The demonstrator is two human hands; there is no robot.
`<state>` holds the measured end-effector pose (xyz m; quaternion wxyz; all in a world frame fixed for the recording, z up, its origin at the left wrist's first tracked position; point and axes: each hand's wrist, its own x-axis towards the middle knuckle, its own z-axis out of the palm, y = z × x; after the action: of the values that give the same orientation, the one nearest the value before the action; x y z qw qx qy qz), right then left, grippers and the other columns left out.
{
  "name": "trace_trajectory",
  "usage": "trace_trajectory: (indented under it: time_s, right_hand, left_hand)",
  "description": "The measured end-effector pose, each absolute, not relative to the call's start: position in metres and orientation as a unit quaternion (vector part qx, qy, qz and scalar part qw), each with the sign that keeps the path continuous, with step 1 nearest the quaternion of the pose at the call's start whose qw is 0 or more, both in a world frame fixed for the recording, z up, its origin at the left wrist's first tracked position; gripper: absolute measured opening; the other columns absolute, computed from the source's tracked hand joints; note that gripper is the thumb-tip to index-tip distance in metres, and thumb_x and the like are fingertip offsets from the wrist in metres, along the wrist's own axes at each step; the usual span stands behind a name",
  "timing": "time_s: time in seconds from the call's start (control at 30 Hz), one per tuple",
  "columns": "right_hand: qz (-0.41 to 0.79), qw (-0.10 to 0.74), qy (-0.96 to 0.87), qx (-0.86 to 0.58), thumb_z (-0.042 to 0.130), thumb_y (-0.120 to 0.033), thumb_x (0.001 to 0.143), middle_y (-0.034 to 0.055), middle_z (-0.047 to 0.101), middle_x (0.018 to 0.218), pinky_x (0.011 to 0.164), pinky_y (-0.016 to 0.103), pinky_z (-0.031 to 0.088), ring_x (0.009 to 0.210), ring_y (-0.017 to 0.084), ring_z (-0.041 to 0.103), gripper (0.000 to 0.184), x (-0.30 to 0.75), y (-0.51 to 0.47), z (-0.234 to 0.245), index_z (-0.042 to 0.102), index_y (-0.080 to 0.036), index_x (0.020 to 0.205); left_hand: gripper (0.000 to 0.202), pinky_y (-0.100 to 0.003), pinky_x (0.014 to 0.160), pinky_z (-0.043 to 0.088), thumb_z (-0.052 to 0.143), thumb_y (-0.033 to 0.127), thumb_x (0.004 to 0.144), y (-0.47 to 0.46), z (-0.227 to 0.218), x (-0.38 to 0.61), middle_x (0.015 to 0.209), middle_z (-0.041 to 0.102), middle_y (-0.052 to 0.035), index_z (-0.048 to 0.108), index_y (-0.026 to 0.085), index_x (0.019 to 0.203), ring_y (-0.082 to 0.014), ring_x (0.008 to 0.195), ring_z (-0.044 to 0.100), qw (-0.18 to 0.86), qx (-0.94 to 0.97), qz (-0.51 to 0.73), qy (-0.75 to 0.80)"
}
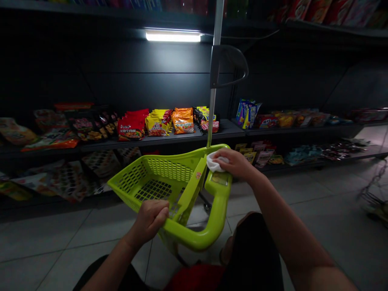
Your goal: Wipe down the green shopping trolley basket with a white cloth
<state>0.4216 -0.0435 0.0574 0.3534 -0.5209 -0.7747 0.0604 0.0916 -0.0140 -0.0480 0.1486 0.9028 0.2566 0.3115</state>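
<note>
A lime-green plastic shopping cart [188,161] stands before me, its perforated basket to the left and a thick looped handle [216,218] towards me. My left hand [153,218] is closed round the basket's near rim. In my right hand [232,161] is a crumpled white cloth [214,161], pressed against the cart's far right corner beside the handle. No goods show inside the basket. A grey metal pole [212,117] with a dark looped grip [228,66] rises from behind that corner.
Dark shelves [230,128] run across behind the cart, holding red noodle packets [131,125], yellow packets [158,122], orange packets [183,120] and other snack bags. A lit tube lamp [172,36] hangs under the upper shelf. Pale floor tiles [281,194] lie below. A tangled dark object [376,198] sits far right.
</note>
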Motion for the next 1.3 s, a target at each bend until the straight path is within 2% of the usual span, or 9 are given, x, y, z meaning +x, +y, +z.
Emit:
trace_trajectory:
  time_s: [0.4,0.57,0.63,0.7,0.8,0.93,1.07,1.2,1.3]
  right_hand:
    - [0.068,0.301,-0.734,-0.605,0.057,-0.034,0.089,0.0028,0.076,0.091,0.071,0.024,0.04,0.078,0.016,0.064,0.025,0.454,-0.007,0.048,0.077,-0.02,0.094]
    - [0.039,0.341,-0.705,-0.62,0.059,-0.043,0.089,0.0019,0.075,0.082,0.065,0.024,0.037,0.071,0.016,0.062,0.028,0.434,-0.02,0.043,0.076,-0.021,0.085]
    - [0.045,0.391,-0.687,-0.611,0.061,-0.044,0.089,0.0016,0.074,0.083,0.067,0.025,0.038,0.073,0.016,0.062,0.027,0.425,-0.026,0.039,0.076,-0.021,0.085]
    - [0.045,0.492,-0.642,-0.586,0.062,-0.045,0.088,0.0021,0.074,0.087,0.073,0.025,0.042,0.078,0.017,0.064,0.028,0.416,-0.029,0.03,0.075,-0.021,0.087]
    - [0.011,0.683,-0.499,-0.534,0.065,-0.046,0.085,0.0033,0.072,0.093,0.082,0.028,0.047,0.087,0.018,0.064,0.028,0.407,-0.029,0.008,0.071,-0.019,0.09]
    - [0.002,0.868,-0.243,-0.432,0.068,-0.038,0.081,0.0026,0.069,0.107,0.093,0.031,0.049,0.097,0.016,0.064,0.027,0.405,-0.026,-0.036,0.065,-0.02,0.101]
    - [0.175,0.93,-0.052,-0.32,0.069,-0.026,0.075,-0.0019,0.071,0.105,0.086,0.028,0.055,0.089,0.012,0.068,0.037,0.402,-0.027,-0.07,0.059,-0.024,0.111]
    - [0.469,0.849,-0.089,-0.227,0.062,-0.034,0.084,0.0002,0.076,0.092,0.079,0.031,0.06,0.086,0.016,0.072,0.022,0.379,-0.03,-0.061,0.065,-0.022,0.103]
    - [0.558,0.809,-0.072,-0.169,0.055,-0.041,0.091,0.0018,0.077,0.086,0.077,0.032,0.061,0.085,0.018,0.073,0.024,0.355,-0.037,-0.04,0.067,-0.021,0.097]
  left_hand:
    - [0.048,-0.028,0.075,0.047,0.028,0.035,0.1,0.021,-0.041,0.067,0.065,0.059,-0.0007,0.051,0.021,0.061,-0.016,0.067,0.057,0.212,0.906,0.264,0.255]
    - [0.048,-0.028,0.077,0.05,0.026,0.041,0.102,0.015,-0.035,0.049,0.074,0.064,-0.0022,0.053,0.021,0.067,-0.017,0.074,0.06,0.237,0.897,0.237,0.286]
    - [0.044,-0.029,0.086,0.052,0.032,0.046,0.101,0.006,-0.026,0.042,0.094,0.072,-0.0045,0.062,0.021,0.082,-0.0199,0.091,0.065,0.243,0.88,0.229,0.337]
    - [0.042,-0.033,0.101,0.049,0.039,0.052,0.099,-0.008,-0.012,0.041,0.125,0.07,-0.0059,0.067,0.022,0.109,-0.0246,0.117,0.062,0.248,0.855,0.236,0.39]
    - [0.057,-0.04,0.111,0.045,0.027,0.055,0.101,-0.036,0.012,0.055,0.152,0.052,-0.0043,0.048,0.027,0.146,-0.0281,0.136,0.051,0.312,0.84,0.228,0.381]
    - [0.069,-0.046,0.121,0.03,0.037,0.06,0.098,-0.062,0.033,0.081,0.165,0.028,-0.0011,0.025,0.031,0.159,-0.0293,0.148,0.034,0.314,0.881,0.142,0.324]
    - [0.072,-0.044,0.125,0.022,0.036,0.061,0.099,-0.057,0.039,0.096,0.168,0.017,0.0015,0.017,0.029,0.161,-0.0266,0.152,0.025,0.339,0.877,0.109,0.324]
    - [0.077,-0.041,0.126,0.013,0.033,0.064,0.098,-0.039,0.041,0.115,0.168,0.007,0.0016,0.012,0.025,0.161,-0.0256,0.155,0.015,0.319,0.889,0.096,0.313]
    - [0.076,-0.041,0.126,0.015,0.032,0.065,0.098,-0.031,0.04,0.132,0.168,0.012,0.0031,0.014,0.028,0.161,-0.024,0.154,0.02,0.305,0.9,0.067,0.303]
